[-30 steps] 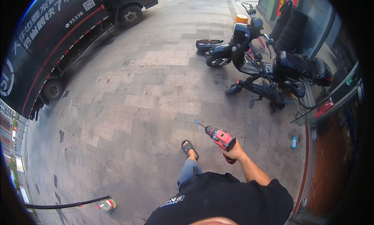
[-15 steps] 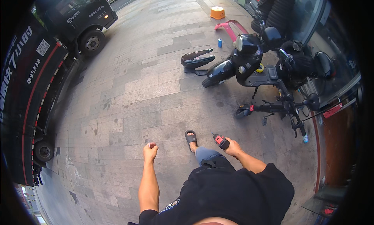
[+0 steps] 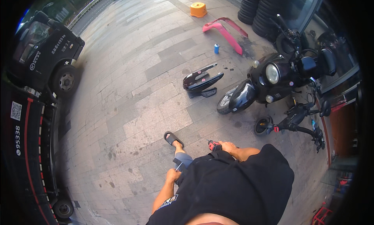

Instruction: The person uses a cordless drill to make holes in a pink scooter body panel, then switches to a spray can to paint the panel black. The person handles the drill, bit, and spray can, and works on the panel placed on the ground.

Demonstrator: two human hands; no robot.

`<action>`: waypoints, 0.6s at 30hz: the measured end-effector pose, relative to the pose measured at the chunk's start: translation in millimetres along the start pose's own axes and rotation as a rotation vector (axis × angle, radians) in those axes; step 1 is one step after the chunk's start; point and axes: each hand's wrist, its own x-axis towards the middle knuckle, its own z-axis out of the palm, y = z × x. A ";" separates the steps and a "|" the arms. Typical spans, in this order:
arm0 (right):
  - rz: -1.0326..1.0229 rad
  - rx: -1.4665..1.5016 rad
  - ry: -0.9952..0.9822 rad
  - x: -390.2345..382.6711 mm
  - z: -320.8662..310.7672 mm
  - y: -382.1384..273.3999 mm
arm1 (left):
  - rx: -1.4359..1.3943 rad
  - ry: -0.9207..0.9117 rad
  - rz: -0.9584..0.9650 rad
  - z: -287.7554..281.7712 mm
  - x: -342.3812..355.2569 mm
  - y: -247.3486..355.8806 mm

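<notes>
My right hand (image 3: 228, 148) is closed round a red and black cordless drill (image 3: 214, 145), in front of my body at the right. Part of the drill is hidden by the hand and the black shirt. At the left, close to my grey shorts, my left hand (image 3: 172, 174) is closed on a thin pale stick (image 3: 179, 167); its kind is too small to make out. Ahead on the paving lie black scooter body panels (image 3: 200, 80). To their right stands a black electric scooter (image 3: 272, 75), with its headlight toward me.
A small folding scooter (image 3: 294, 118) stands nearer at right. Farther off are pink panels (image 3: 226, 36), a blue can (image 3: 216, 48), an orange stool (image 3: 198, 9) and stacked tyres (image 3: 261, 14). A dark truck (image 3: 43, 55) is parked along the left.
I have stepped forward and turned toward the right. My left hand has come in beside my shorts with the stick. The drill has moved closer to my body.
</notes>
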 end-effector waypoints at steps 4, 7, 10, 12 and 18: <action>0.076 0.127 0.059 90.7 -43.1 -95.9 | 0.121 -0.111 0.010 -142.1 113.4 -3.0; 0.051 0.266 0.262 147.5 -82.6 -160.1 | 0.220 -0.296 0.103 -220.6 173.9 8.6; 0.020 0.379 0.459 215.3 -119.3 -195.7 | 0.259 -0.431 0.111 -291.1 227.8 24.8; 0.090 0.406 0.512 271.9 -142.5 -207.9 | 0.281 -0.535 0.068 -334.4 276.0 47.7; 0.179 0.414 0.540 454.6 -234.5 -229.1 | 0.262 -0.467 0.068 -473.6 425.1 161.8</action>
